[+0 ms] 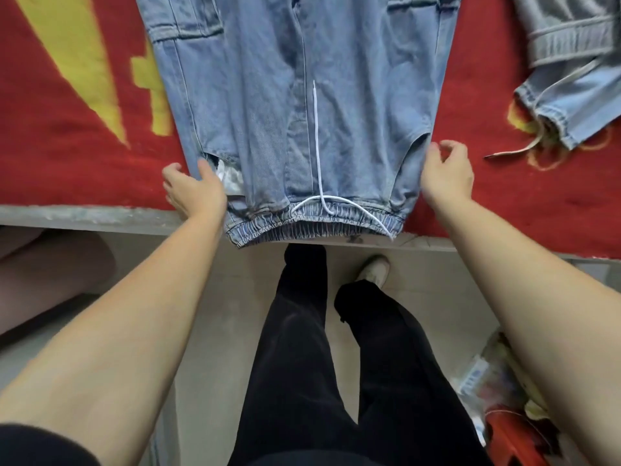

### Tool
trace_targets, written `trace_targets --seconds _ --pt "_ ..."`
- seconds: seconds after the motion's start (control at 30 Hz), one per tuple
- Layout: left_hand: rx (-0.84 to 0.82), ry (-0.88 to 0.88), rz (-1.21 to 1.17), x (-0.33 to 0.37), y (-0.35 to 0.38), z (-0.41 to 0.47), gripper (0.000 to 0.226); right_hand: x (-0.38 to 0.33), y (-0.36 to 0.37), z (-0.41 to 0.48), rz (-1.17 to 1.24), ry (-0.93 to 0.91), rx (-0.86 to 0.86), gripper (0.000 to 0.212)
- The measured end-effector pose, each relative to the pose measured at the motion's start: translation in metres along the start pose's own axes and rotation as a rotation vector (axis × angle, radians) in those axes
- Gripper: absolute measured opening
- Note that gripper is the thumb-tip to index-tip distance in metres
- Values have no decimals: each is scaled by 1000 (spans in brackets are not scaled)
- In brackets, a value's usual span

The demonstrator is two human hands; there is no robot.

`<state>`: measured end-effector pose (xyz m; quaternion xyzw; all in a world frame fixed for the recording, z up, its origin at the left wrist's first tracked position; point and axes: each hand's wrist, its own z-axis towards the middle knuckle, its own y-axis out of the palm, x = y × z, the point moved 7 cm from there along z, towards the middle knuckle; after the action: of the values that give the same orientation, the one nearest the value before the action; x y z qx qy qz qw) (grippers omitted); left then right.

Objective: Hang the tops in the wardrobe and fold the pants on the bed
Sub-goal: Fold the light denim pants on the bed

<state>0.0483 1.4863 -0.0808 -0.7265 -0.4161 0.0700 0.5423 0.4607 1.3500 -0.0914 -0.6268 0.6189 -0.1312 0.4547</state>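
Note:
Light blue denim pants (302, 105) lie flat on the red blanket of the bed (67, 156). Their elastic waistband (312, 225) hangs over the near edge, and a white drawstring (317, 142) trails up the middle. My left hand (195, 190) rests at the pants' left side by the pocket opening, thumb on the denim and fingers on the blanket. My right hand (447, 173) hovers at the pants' right edge with fingers loosely curled, holding nothing.
Another denim garment (571, 95) with a grey ribbed part (571, 35) lies on the bed at the upper right. The grey bed frame edge (84, 218) runs across. On the floor at lower right are bags and a red container (514, 438).

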Motion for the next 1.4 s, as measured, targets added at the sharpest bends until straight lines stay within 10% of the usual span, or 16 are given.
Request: trace_targets --seconds 0.47,0.77,1.17,1.4 --pt "-58 -19 201 24 -14 0 43 -9 -12 15 -37 181 -13 36" --pt "-353 640 18 105 60 -106 10 -40 -15 51 146 54 143 36" --pt "-480 887 472 119 183 -216 70 -53 -10 108 259 -220 121 21" --pt "-735 710 255 117 164 -201 19 -78 -15 101 255 -326 -2 40"
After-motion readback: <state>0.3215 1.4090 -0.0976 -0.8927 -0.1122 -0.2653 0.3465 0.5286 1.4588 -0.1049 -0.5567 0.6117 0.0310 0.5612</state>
